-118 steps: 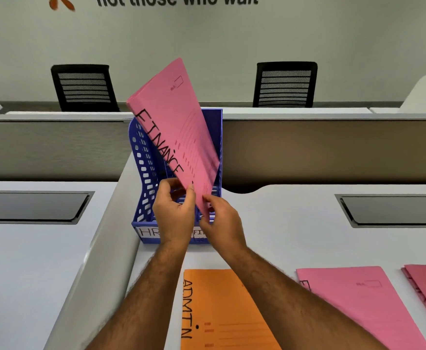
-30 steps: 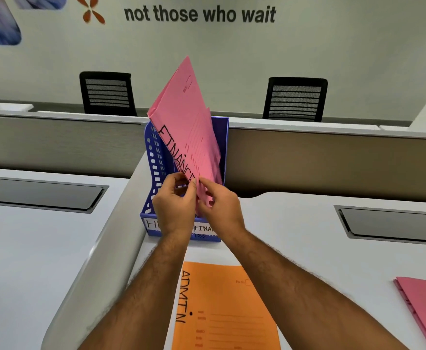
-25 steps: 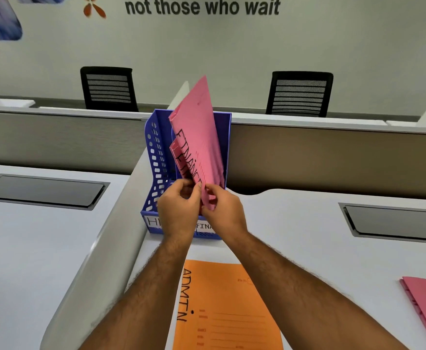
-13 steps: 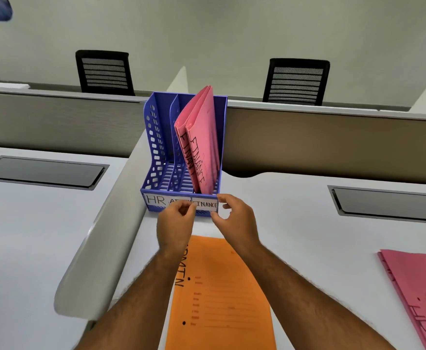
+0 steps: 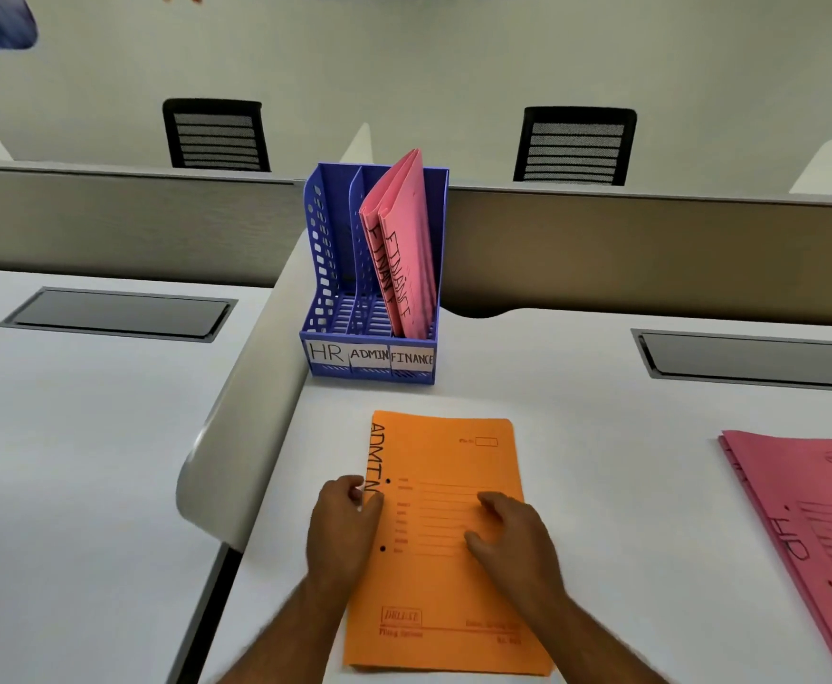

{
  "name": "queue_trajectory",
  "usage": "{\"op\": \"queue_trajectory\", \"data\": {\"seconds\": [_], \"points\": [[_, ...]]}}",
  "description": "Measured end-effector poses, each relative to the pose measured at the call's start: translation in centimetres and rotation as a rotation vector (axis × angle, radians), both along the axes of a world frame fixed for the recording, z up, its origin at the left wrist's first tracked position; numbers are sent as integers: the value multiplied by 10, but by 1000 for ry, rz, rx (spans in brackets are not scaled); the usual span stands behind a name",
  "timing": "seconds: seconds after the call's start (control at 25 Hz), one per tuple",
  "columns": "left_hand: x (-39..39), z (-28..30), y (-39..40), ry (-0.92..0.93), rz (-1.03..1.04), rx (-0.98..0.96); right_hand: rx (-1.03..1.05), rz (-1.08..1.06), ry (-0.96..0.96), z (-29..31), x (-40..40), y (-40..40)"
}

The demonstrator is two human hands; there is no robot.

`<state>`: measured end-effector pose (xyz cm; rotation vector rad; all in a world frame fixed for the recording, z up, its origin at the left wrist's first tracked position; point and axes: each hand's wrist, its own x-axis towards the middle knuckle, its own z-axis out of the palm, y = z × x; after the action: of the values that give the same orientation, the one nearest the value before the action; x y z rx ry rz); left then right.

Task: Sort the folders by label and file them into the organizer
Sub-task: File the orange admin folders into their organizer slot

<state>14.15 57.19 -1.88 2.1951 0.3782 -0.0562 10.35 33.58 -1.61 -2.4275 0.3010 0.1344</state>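
Note:
An orange folder (image 5: 453,575) marked ADMIN lies flat on the white desk in front of me. My left hand (image 5: 342,523) pinches its left edge beside the lettering. My right hand (image 5: 515,535) rests on top of its cover, fingers spread. Behind it stands the blue organizer (image 5: 322,249) with three slots labelled HR, ADMIN and FINANCE. Two pink FINANCE folders (image 5: 411,239) stand upright in the right slot; the HR and ADMIN slots look empty. A stack of pink folders (image 5: 813,530) marked HR lies at the right edge of the desk.
A rounded grey partition (image 5: 251,427) runs along the left of my desk and a low divider wall (image 5: 650,254) stands behind the organizer. Dark cable hatches (image 5: 754,360) (image 5: 117,313) sit in the desktops. Two black chairs (image 5: 574,143) stand beyond the divider.
Both hands slid the pink FINANCE folder into the right slot, let it go, then came back down onto the orange ADMIN folder. The view tilted down.

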Motion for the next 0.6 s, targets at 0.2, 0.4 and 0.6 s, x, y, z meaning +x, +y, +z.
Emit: {"op": "queue_trajectory", "data": {"seconds": [0.2, 0.4, 0.6], "points": [[-15, 0, 2, 34, -63, -101, -43, 3, -9, -12, -29, 0], [-17, 9, -1, 143, -83, -179, -101, 118, 47, -14, -33, -5], [-18, 19, -3, 264, -11, -84, -29, 222, 81, -12, -34, -23]]}}
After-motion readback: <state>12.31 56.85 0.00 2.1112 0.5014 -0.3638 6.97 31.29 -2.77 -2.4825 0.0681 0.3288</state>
